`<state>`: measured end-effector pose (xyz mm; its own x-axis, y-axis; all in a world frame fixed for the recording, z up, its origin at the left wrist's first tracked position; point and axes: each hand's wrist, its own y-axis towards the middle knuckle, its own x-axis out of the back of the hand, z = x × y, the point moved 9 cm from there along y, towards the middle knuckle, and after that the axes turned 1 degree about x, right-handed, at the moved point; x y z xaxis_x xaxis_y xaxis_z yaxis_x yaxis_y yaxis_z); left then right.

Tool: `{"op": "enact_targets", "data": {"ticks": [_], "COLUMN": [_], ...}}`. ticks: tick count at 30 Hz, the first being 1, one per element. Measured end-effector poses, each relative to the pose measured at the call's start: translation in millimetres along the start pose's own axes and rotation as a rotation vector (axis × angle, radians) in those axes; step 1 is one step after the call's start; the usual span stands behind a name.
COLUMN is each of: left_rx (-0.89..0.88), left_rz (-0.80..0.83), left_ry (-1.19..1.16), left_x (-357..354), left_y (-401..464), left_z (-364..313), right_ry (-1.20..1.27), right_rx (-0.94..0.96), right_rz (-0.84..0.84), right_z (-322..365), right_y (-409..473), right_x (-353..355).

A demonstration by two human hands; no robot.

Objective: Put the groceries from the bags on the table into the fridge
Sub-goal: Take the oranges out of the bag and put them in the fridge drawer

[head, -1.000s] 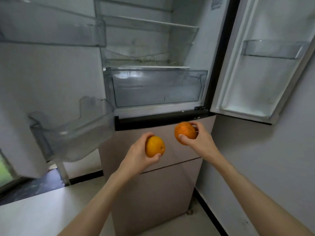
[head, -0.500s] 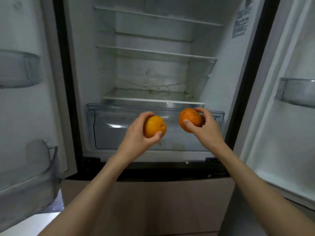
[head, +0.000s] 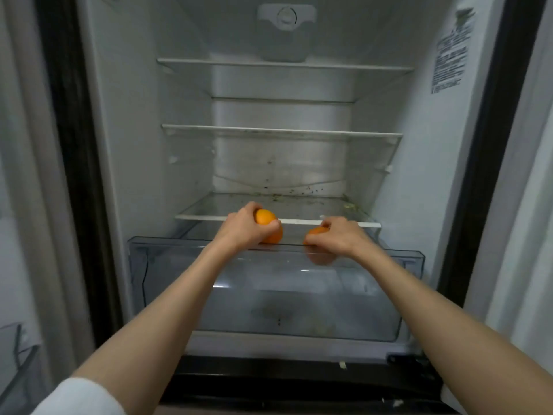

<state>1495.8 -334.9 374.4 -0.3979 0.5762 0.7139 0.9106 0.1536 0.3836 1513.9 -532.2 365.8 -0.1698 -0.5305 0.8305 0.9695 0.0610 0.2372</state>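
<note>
The fridge [head: 419, 181] stands open in front of me, its glass shelves bare. My left hand [head: 242, 227] grips an orange [head: 266, 218] just above the back rim of the clear crisper drawer [head: 209, 295], in front of the lowest shelf's edge. My right hand [head: 338, 239] holds a second orange [head: 317, 232] from above, at the same rim a little to the right; most of this orange is hidden under my fingers and behind the drawer's plastic.
The lowest glass shelf [head: 299, 205] carries dark crumbs near the back. Two more shelves [head: 281, 131] sit above it. The drawer is pulled out and holds nothing visible. A door bin [head: 18, 354] shows at the lower left, and the right door [head: 532, 205] stands open.
Both hands have moved forward and down with the oranges, from in front of the drawer to over its back rim. The view has come closer to the fridge interior.
</note>
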Motion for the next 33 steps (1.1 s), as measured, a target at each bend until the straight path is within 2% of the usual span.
{"op": "enact_targets", "data": {"ticks": [2, 5, 7, 10, 13, 15, 20, 22, 26, 28, 33], "left_rx": [0.047, 0.094, 0.117, 0.125, 0.047, -0.029, -0.324, -0.367, -0.411, -0.358, -0.271], "left_rz": [0.057, 0.116, 0.134, 0.135, 0.105, 0.038, -0.2, -0.176, -0.02, 0.02, -0.05], "left_ry": [0.059, 0.243, 0.342, 0.382, 0.373, 0.366, 0.324, 0.263, 0.406, 0.423, 0.45], "left_x": [-7.4, -17.5, -21.2, -22.9, -18.3, -10.9, 5.0, 7.6, 0.3, 4.1, 27.3], "left_y": [2.6, 7.0, 7.8, 7.9, 1.8, -7.9, -48.5, -63.0, -97.5, -117.5, -190.8], "left_z": [10.0, 17.6, 19.8, 23.0, 16.1, 7.6, -8.1, -2.6, 11.1, 17.4, 31.1], "right_ry": [-0.089, 0.07, 0.024, -0.074, -0.192, -0.288, -0.372, -0.31, -0.31, -0.307, -0.18], "right_rx": [-0.04, -0.146, -0.161, -0.188, -0.136, -0.086, 0.142, 0.252, 0.341, 0.366, 0.485], "right_rz": [0.076, 0.29, 0.346, 0.257, 0.183, 0.033, -0.257, -0.316, -0.239, -0.207, -0.088], "right_z": [-5.4, -17.8, -18.5, -16.5, -9.7, -4.1, 17.0, 23.0, 22.2, 23.4, 32.9], "right_y": [4.3, 9.3, 8.9, 2.8, -4.9, -13.1, -49.2, -66.1, -91.9, -107.1, -161.2], "right_x": [-12.9, -39.2, -43.7, -31.4, -21.9, -11.5, -4.4, -7.3, -26.1, -31.9, -52.5]}}
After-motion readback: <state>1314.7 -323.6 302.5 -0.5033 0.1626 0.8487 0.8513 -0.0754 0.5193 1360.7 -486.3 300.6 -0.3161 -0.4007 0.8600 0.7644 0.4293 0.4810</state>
